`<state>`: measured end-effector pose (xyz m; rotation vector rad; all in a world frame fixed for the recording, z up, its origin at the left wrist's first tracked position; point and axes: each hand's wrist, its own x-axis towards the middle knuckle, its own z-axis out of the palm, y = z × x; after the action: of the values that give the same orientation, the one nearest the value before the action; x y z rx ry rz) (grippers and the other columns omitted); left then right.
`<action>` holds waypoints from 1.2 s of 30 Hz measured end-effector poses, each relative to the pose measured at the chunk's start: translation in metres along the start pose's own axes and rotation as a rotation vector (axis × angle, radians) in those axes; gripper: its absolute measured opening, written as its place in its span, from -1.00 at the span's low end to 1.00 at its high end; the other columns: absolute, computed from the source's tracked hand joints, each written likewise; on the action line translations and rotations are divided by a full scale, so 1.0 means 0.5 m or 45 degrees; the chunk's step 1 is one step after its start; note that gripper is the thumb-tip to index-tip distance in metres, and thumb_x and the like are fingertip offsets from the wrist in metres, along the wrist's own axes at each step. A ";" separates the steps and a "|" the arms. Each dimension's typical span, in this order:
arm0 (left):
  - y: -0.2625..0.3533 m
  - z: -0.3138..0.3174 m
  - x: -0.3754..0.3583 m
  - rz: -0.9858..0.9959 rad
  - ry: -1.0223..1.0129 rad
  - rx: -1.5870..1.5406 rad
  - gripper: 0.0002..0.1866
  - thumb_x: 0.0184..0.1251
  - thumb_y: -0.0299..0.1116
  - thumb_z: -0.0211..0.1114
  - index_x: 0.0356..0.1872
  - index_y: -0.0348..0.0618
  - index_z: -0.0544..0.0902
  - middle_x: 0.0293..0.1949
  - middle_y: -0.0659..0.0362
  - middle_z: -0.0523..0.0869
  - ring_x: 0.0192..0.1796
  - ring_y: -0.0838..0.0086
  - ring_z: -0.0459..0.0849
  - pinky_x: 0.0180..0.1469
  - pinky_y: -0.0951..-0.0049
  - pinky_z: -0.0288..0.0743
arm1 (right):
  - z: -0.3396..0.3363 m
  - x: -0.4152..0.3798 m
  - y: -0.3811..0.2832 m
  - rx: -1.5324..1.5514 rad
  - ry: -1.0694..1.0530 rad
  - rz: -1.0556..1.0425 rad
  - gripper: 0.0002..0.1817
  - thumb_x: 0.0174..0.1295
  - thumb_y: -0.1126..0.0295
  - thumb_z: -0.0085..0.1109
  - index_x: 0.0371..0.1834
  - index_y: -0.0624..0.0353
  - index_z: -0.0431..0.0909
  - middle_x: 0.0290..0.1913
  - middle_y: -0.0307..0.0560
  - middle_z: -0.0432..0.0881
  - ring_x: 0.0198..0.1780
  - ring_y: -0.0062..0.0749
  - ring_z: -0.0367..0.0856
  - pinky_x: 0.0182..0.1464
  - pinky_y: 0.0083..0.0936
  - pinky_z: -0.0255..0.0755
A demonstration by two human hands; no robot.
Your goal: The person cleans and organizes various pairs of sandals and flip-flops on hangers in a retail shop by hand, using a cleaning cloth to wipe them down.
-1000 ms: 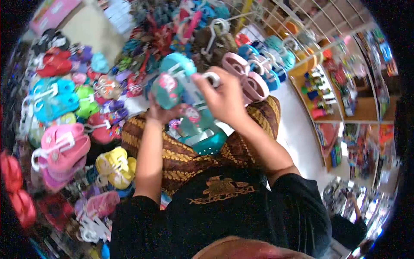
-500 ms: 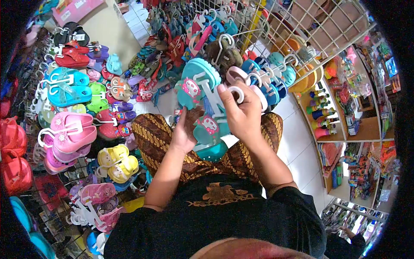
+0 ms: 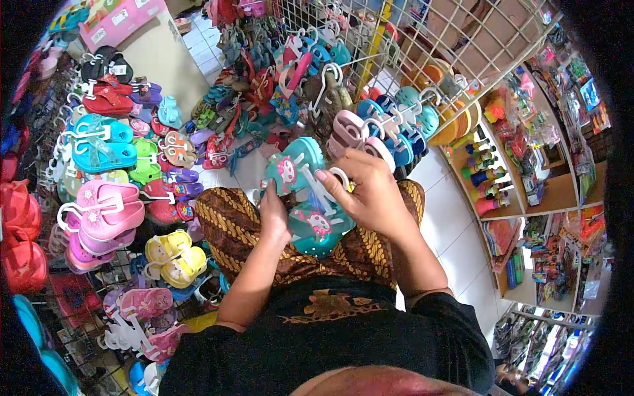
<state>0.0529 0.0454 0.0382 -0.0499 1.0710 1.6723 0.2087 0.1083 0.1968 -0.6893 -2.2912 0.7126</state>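
The teal sandals (image 3: 319,225) were up over the patterned trousers (image 3: 228,221), approx. mid-view, on a white hanger (image 3: 316,179). R hand (image 3: 371,191) was closed round the hanger's hook end; L hand (image 3: 273,214) held the sandals' left side, fingers mostly hidden. Prob. best w/ L hand steadying the pair & R hand gripping lightly, so the plastic wouldn't bend. Vs. half a sec. earlier, the pair sat lower in view & more of the pale pink clogs (image 3: 347,130) showed.
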 end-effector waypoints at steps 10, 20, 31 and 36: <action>0.121 0.114 0.004 0.319 -0.131 0.052 -0.55 0.54 -0.03 -0.11 0.10 -0.20 0.48 -0.13 0.10 0.63 -0.20 0.36 0.63 -0.07 0.24 0.59 | -0.088 0.111 -0.002 0.038 0.074 0.112 -0.70 0.24 0.19 0.21 -0.31 0.25 0.66 -0.47 0.15 0.63 -0.45 -0.09 0.61 -0.32 -0.26 0.45; 0.230 0.228 0.065 0.308 -0.594 -0.068 -0.47 0.46 0.05 -0.07 0.20 -0.15 0.38 0.08 0.06 0.52 0.17 0.21 0.52 0.25 0.02 0.38 | -0.189 0.263 0.011 0.353 0.132 0.149 -0.60 0.36 0.07 0.11 -0.15 0.24 0.63 -0.33 -0.29 0.62 -0.32 -0.68 0.51 -0.24 -0.67 0.39; 0.168 -0.010 -0.022 0.074 -1.155 0.592 -0.23 0.34 0.21 0.04 0.24 -0.36 0.40 0.16 0.05 0.55 0.19 0.36 0.52 0.26 0.36 0.35 | 0.003 0.051 0.060 0.620 -0.715 0.432 -0.62 0.37 0.12 0.14 -0.38 0.27 0.60 -0.55 -0.33 0.51 -0.45 -0.71 0.39 -0.41 -0.55 0.33; 0.121 -0.050 -0.032 -0.144 -0.882 0.885 -0.58 0.31 -0.26 0.32 0.09 -0.34 0.57 -0.10 0.22 0.67 -0.07 0.58 0.59 0.03 0.53 0.46 | 0.093 0.005 0.102 0.765 -0.577 0.581 -0.64 0.30 0.12 0.24 -0.46 0.21 0.53 -0.56 -0.38 0.47 -0.46 -0.76 0.34 -0.43 -0.63 0.27</action>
<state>0.0001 0.0171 0.0687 0.8398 1.0128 1.0065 0.1893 0.1320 0.1349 -0.8146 -2.1150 1.8363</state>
